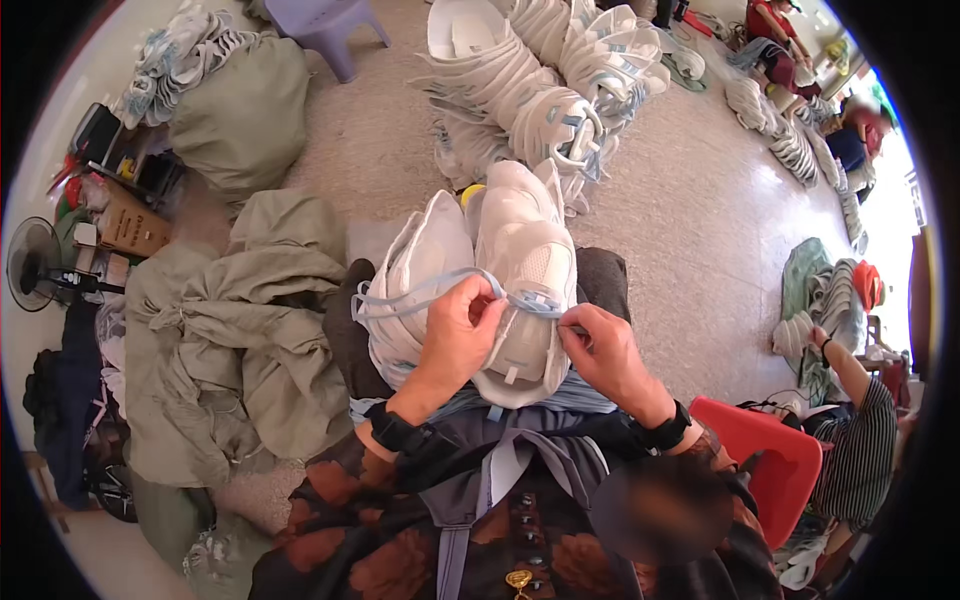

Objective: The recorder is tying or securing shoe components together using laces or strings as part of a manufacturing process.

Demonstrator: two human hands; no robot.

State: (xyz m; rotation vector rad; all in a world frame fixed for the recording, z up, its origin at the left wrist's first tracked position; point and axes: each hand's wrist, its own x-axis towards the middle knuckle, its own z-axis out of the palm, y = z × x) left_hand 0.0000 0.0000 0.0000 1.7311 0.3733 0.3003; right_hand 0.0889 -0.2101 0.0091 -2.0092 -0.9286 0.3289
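Observation:
A white shoe upper (pixel 520 245) lies across my lap, its toe pointing away from me. A light blue shoelace (pixel 420 288) crosses over its tongue and trails off to the left in a loop. My left hand (pixel 455 335) pinches the lace at the left side of the upper. At the right side, the fingers of my right hand (pixel 610 355) are closed on the lace near the eyelets. Beside the upper on the left sits a nested stack of white uppers (pixel 395 325), partly behind my left hand.
Ahead on the floor stand rows of stacked white uppers (pixel 485 50). Grey-green cloth sacks (pixel 240 320) fill the left, with a fan (pixel 35 262) beyond them. A red chair (pixel 760 465) is close at the right, near a co-worker in a striped shirt (pixel 855 455). More people sit at the far right.

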